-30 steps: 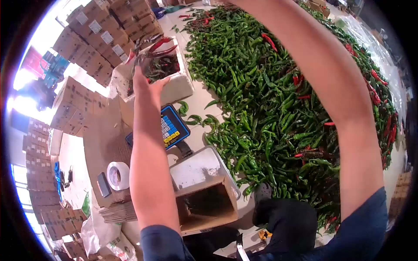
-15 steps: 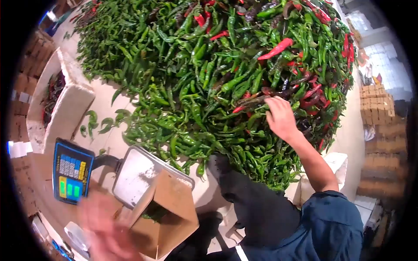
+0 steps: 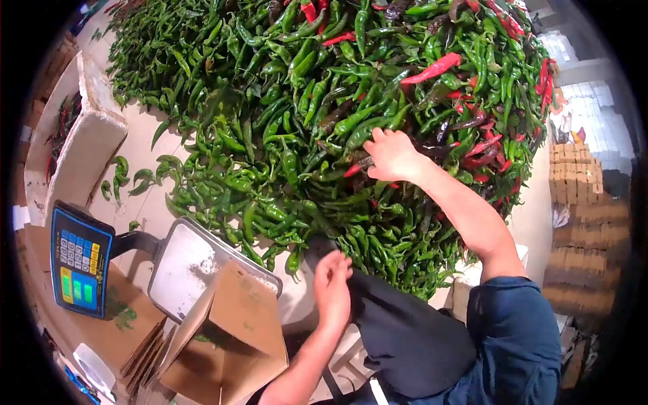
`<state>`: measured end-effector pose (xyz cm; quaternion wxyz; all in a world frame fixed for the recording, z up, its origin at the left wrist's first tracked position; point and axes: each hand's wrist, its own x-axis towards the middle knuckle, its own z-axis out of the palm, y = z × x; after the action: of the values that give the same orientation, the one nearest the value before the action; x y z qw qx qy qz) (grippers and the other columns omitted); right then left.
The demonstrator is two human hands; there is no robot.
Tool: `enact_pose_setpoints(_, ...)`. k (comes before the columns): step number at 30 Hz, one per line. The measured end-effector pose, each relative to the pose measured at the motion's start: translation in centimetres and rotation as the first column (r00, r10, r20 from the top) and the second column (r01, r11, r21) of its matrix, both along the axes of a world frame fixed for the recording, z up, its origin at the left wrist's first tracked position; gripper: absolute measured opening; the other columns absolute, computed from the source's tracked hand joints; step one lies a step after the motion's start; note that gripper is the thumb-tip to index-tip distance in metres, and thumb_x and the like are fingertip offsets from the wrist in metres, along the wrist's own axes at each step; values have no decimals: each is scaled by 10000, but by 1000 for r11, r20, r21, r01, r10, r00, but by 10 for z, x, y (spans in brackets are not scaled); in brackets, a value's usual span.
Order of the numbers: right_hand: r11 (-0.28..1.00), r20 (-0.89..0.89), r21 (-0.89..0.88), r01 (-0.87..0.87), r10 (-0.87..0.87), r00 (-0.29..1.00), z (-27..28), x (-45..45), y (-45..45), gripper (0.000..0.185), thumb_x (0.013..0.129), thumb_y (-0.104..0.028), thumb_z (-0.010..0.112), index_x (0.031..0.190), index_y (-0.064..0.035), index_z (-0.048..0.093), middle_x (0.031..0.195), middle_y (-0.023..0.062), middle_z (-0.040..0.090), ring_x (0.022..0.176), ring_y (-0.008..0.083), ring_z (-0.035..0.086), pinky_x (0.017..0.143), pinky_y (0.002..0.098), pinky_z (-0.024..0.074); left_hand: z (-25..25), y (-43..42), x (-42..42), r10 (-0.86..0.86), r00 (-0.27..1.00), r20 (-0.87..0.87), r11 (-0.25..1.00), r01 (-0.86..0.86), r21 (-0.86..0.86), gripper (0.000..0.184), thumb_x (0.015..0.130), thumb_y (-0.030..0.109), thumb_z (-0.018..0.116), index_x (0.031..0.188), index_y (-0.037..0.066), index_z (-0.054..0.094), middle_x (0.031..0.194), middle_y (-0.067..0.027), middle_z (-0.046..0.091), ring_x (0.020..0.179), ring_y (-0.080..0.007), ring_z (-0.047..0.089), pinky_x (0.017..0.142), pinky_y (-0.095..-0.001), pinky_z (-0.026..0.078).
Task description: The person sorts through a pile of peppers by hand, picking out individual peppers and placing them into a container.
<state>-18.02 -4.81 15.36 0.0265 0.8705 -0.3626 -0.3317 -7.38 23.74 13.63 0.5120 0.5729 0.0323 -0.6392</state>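
Note:
A large heap of mostly green peppers (image 3: 283, 121), with some red and dark ones mixed in, spreads over the floor. My right hand (image 3: 391, 156) is at the heap, its fingers curled down among the peppers beside a dark-and-red one; whatever is under the fingertips is hidden. Near the heap's lower edge, above my dark-clad leg, my left hand (image 3: 332, 275) hovers with bent, parted fingers and nothing in it. Left of that hand, an open cardboard box (image 3: 250, 310) with a few green peppers inside sits by the metal scale plate (image 3: 179, 266).
The scale's blue keypad display (image 3: 82, 260) stands left of the plate. Behind it is a white foam box (image 3: 94, 128) holding dark and red peppers. Flattened cardboard (image 3: 125, 317) and a tape roll (image 3: 94, 368) lie lower left. Stacked cartons (image 3: 584, 236) stand far right.
My left hand has moved right from beside the scale display to above my leg. My right hand has shifted slightly left over the heap. The view had earlier swung from the foam box towards the heap.

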Motion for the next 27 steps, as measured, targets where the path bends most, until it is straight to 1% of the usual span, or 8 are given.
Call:
enact_pose_setpoints(3, 990, -120, 139, -3, 20, 993, 2, 5, -10, 351, 814, -355, 635, 972, -60, 742, 1065, 155, 675, 976, 285, 675, 765, 397, 532, -43, -49, -4, 29, 958, 286, 996, -2, -95, 202, 978, 37, 541, 1159, -14, 614, 1075, -68, 662, 951, -149, 624, 846, -290, 509)
enact_pose_setpoints(5, 979, -281, 166, -123, 166, 945, -10, 13, -11, 358, 753, -354, 646, 945, -68, 743, 1001, 135, 679, 936, 301, 651, 809, 391, 485, -51, -89, 0, 248, 949, 196, 966, -225, -129, 171, 964, 15, 550, 1107, 2, 643, 991, -18, 629, 922, -104, 569, 883, -260, 464)
enact_pose_setpoints(11, 847, -256, 206, -490, 530, 808, -20, -27, -9, 320, 724, -292, 672, 922, -45, 717, 881, 97, 672, 868, 244, 610, 876, 389, 406, -62, -166, 21, 142, 875, 462, 976, -47, -211, 358, 947, 67, 580, 1284, -54, 574, 1205, -165, 669, 1063, -209, 640, 952, -315, 481)
enact_pose_setpoints(15, 901, 37, -210, -380, 396, 918, -28, -42, 27, 113, 756, -179, 616, 811, -80, 612, 769, 72, 613, 791, 240, 578, 772, 394, 408, -67, -219, 17, 106, 989, 100, 991, -97, -97, 537, 914, 134, 670, 1370, -70, 474, 1104, -148, 665, 862, -184, 651, 742, -295, 536)
enact_pose_setpoints(19, 959, 287, -178, -219, 264, 921, -38, -77, 42, 158, 678, -148, 649, 806, -68, 603, 846, 83, 571, 875, 261, 552, 800, 391, 412, -82, -250, 10, 70, 925, 374, 998, -64, -30, 519, 854, 349, 769, 1134, -45, 579, 863, -73, 627, 648, -133, 579, 484, -277, 421)
enact_pose_setpoints(21, 985, 369, -152, -81, 132, 920, -57, -93, 55, 177, 660, -124, 645, 815, -56, 595, 883, 100, 588, 908, 280, 565, 839, 395, 417, -57, -251, 23, -3, 993, 115, 994, -10, 112, 572, 825, 450, 778, 1096, -19, 593, 820, -81, 618, 641, -128, 562, 484, -268, 409)
enact_pose_setpoints(25, 996, 560, -36, -79, 85, 824, -54, -103, 90, 250, 658, -119, 666, 883, -40, 591, 963, 130, 626, 983, 298, 586, 911, 418, 418, -83, -265, 24, -198, 899, 391, 971, 127, 201, 552, 828, 489, 746, 1085, 5, 688, 960, -136, 709, 863, -231, 640, 819, -391, 493)
enact_pose_setpoints(27, 998, 583, 3, -64, 50, 811, -44, -108, 97, 391, 676, -116, 668, 1050, -18, 608, 1011, 126, 608, 985, 299, 571, 901, 423, 413, -87, -267, 28, -139, 905, 401, 990, 126, 59, 490, 847, 447, 742, 1060, 8, 697, 992, -115, 704, 869, -215, 632, 822, -368, 483)
